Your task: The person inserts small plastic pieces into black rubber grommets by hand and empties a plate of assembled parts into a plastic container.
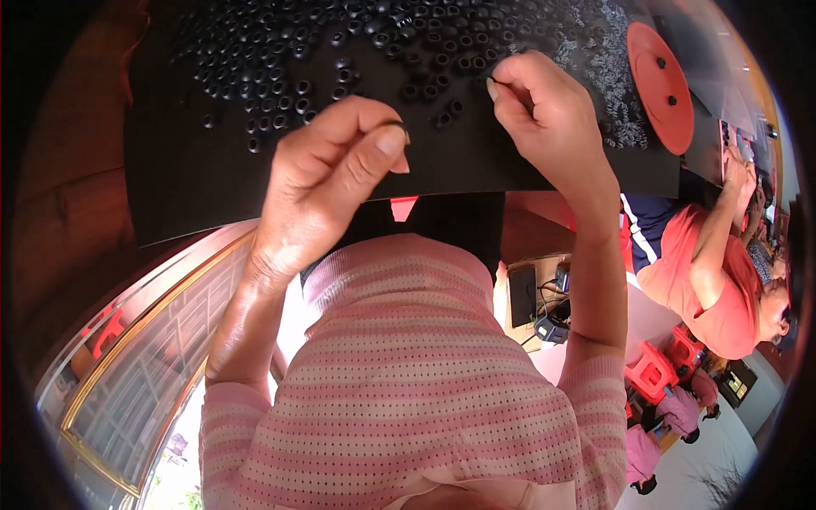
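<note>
Above the black work mat (195,187), my left hand (327,174) is closed, with thumb and forefinger pinching a small black part (393,123) that my fingertips mostly cover. To its right, my right hand (548,110) also makes a pinch; a dark sliver shows at the fingertips, too small to name. Many small black ring-shaped parts (303,87) lie scattered beyond both hands. A few loose black rings (456,106) rest between the hands. Right of my right hand spreads a heap of tiny clear or silvery pieces (625,106).
A red oval plate (656,123) holding two small dark pieces lies at the mat's right side. A co-worker in an orange-red shirt (705,280) sits to the right. Red stools (650,372) and other people are farther back. Beneath the table edge are black devices with cables (552,327).
</note>
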Motion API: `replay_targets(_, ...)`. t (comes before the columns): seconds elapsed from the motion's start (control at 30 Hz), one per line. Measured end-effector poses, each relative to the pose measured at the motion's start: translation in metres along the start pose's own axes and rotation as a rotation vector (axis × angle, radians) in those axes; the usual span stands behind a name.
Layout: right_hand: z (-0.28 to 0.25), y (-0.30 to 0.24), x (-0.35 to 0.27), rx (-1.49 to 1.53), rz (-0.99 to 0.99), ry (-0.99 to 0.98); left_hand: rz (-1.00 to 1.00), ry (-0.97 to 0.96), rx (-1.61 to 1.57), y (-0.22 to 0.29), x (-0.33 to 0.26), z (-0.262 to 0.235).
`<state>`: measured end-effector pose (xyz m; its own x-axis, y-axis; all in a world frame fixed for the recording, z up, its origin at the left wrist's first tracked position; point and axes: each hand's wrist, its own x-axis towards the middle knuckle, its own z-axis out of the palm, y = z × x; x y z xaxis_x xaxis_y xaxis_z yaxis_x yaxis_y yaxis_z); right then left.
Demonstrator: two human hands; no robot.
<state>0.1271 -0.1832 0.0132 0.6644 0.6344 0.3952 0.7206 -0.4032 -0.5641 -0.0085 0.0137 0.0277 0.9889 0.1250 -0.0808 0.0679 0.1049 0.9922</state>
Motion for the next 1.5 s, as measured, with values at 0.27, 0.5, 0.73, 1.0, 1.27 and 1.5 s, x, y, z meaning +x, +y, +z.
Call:
replay_targets(0.27, -0.007, -0.007, -0.001, -0.106, -0.016, -0.005, -0.059, -0.088, -0.257, -0.01, 0.006, 0.009)
replay_targets(0.5, 0.013, -0.058, -0.016, 0.321, -0.026, -0.08, -0.036, -0.052, -0.273, -0.018, 0.007, 0.011)
replay_targets(0.73, -0.005, -0.001, 0.023, -0.005, -0.15, -0.003, 0.001, -0.091, -0.265, -0.022, 0.009, 0.01)
replay_targets(1.0, 0.014, -0.021, 0.087, -0.311, -0.148, -0.369, 0.013, -0.097, -0.26, -0.024, 0.007, 0.01)
replay_targets(1.27, 0.019, -0.03, 0.091, -0.343, -0.212, -0.401, 0.011, -0.094, -0.281, -0.023, 0.005, 0.007)
replay_targets(1.5, 0.026, -0.032, 0.097, -0.419, -0.196, -0.414, 0.001, -0.099, -0.238, -0.023, 0.005, 0.005)
